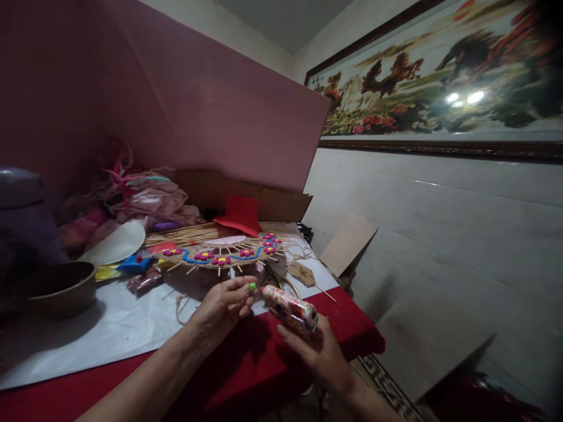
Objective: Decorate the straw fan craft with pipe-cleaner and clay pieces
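My left hand [229, 299] pinches a small bright green piece [252, 287], perhaps clay, between thumb and fingertips. My right hand [314, 349] is wrapped round a bottle with a colourful print [288, 306]. Its orange tip points at the green piece, close to it; whether they touch I cannot tell. Just beyond both hands stands a fan-shaped piece made of thin sticks [220, 259], its curved band decorated with magenta and yellow flowers and a wavy blue line. Behind the bottle, partly hidden, lie scissors [288, 285] with gold-coloured handles.
A dark bowl [61, 293] stands at the left by a white paper plate [118, 243] and blue packets [135, 265]. Bundled sticks [176, 236] and red paper [241, 214] lie behind the fan. A brown tag on a stick [303, 274] lies right, near the red cloth's edge [365, 334].
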Demonstrator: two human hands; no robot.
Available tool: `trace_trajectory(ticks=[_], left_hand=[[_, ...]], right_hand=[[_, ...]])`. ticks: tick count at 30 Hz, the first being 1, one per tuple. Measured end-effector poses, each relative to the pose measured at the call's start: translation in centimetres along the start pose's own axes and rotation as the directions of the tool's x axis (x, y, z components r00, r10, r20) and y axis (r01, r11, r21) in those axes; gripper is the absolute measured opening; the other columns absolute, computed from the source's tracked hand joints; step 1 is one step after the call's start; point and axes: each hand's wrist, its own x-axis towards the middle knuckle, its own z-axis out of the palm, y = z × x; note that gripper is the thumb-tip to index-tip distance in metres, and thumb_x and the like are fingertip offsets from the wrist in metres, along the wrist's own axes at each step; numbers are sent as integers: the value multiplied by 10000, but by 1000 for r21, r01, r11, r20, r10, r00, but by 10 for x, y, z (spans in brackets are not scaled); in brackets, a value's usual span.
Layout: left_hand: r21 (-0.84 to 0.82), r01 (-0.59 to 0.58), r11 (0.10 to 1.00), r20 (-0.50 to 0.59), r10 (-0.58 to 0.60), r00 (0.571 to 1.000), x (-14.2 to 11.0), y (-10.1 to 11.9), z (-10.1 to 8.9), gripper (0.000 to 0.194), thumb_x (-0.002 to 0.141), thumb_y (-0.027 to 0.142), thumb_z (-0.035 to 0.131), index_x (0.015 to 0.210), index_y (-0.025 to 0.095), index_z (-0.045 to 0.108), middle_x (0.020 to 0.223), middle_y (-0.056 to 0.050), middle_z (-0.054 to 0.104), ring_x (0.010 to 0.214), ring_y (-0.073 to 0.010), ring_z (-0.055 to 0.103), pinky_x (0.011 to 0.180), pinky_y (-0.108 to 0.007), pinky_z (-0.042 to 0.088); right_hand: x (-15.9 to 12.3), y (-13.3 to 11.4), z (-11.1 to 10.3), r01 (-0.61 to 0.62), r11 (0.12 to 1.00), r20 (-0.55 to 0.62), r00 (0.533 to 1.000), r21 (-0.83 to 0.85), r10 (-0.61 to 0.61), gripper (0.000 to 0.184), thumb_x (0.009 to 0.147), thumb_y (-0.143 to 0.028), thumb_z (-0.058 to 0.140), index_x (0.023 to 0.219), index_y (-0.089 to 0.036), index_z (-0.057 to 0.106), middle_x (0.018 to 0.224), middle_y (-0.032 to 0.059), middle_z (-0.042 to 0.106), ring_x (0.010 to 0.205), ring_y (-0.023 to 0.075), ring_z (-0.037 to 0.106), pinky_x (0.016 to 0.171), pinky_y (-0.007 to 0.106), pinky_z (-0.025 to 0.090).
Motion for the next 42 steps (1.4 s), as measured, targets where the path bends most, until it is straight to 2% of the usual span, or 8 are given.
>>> trace_trajectory(ticks=[5, 11, 16, 20, 26, 30, 35, 42], left_hand=[[-18, 25, 1000, 99, -23, 995, -2, -2, -2, 91, 688, 113, 699, 746, 79, 637, 644, -23, 556, 514, -56, 497, 425, -138, 381], [-3, 33, 999, 121, -32, 992, -4, -6, 0, 136, 695, 175, 712, 723, 99, 602, 666, -20, 570, 488, -48, 483, 388, -135, 335], [-25, 25, 999, 35, -24, 999, -3, -6, 2, 154, 683, 118, 704, 798, 115, 602, 702, -40, 619, 547, -78, 557, 479, -157, 423], [-34, 0, 999, 62, 2, 998, -1, -5, 0, 264, 684, 84, 690, 940, 100, 628, 749, -55, 625, 575, -80, 552, 512, -166, 433], [-14, -2, 1000, 112, 3, 994, -1, -7, -1, 168, 683, 161, 719, 819, 101, 641, 720, -41, 585, 555, -65, 492, 465, -156, 376], [-19, 6, 1000, 128, -4, 992, -3, -6, 0, 181, 683, 194, 727, 813, 101, 643, 633, 3, 519, 472, -34, 387, 410, -149, 290], [-26, 10, 1000, 126, -7, 992, -3, -6, 0, 198, 654, 167, 745, 810, 98, 644, 649, -1, 524, 529, -52, 434, 423, -151, 306], [-29, -12, 1000, 116, 15, 993, -2, -8, 0, 169, 659, 142, 743, 786, 103, 640, 647, 6, 535, 493, -28, 387, 421, -142, 294]], right_hand=[[2, 5, 3, -3, 999, -18, 1000, -50, 3, 298, 765, -322, 657, 1002, -148, 611, 952, 80, 672, 858, 212, 620, 782, 317, 489], [1, 1, 6, -67, 998, -34, 997, -9, 67, 307, 752, -344, 668, 996, -161, 633, 909, 64, 683, 833, 208, 622, 748, 309, 502], [-1, 3, 7, -128, 987, -22, 991, 101, 131, 361, 746, -368, 672, 1049, -174, 634, 922, 63, 685, 833, 212, 620, 738, 322, 506], [-1, 3, 7, -142, 983, -57, 987, 115, 149, 298, 736, -402, 674, 887, -144, 674, 737, 39, 650, 704, 173, 589, 645, 277, 487], [0, -3, 7, -220, 970, -88, 969, 107, 229, 355, 692, -471, 687, 659, -125, 613, 551, -8, 533, 514, 94, 461, 503, 219, 413], [-2, -1, 7, -204, 975, -40, 977, 83, 208, 345, 727, -467, 658, 665, -134, 592, 553, -19, 505, 519, 90, 439, 517, 217, 402], [-3, 1, 8, -213, 967, -15, 976, 141, 218, 318, 726, -454, 663, 692, -143, 606, 570, -23, 491, 534, 94, 425, 517, 216, 397], [-2, 5, 6, -177, 978, 4, 984, 113, 178, 328, 773, -409, 634, 969, -148, 667, 660, 3, 572, 571, 109, 464, 562, 236, 435]])
